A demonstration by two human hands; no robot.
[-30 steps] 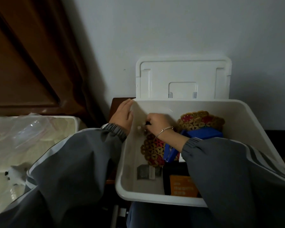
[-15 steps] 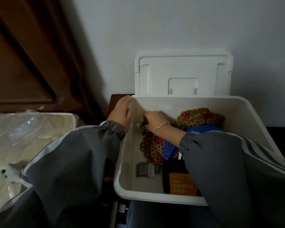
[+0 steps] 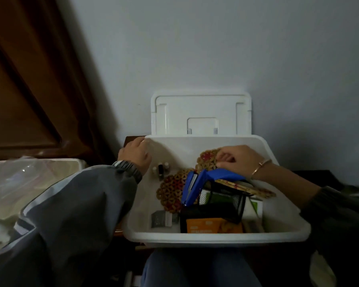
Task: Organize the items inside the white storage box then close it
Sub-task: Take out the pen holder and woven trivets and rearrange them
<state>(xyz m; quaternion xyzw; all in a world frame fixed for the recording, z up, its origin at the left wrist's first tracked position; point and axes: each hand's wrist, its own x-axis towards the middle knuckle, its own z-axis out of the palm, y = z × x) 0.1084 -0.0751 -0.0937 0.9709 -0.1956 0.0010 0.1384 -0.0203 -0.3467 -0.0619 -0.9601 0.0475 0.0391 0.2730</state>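
A pale wall rises behind, with a brown curtain at the left. The white box sits open just in front of the person. Its lid stands upright behind the far edge, leaning on the wall.

The left hand has its fingers bent over the far-left corner of the rim. The right hand is inside near the far-right wall, fingers curled and pinching the edge of a round woven mat.

A second mat lies lower, partly under a blue stapler that leans on a black mesh holder. Small bottles stand by the left wall. An orange packet lies against the near edge. Bare floor shows only along the box's left side.
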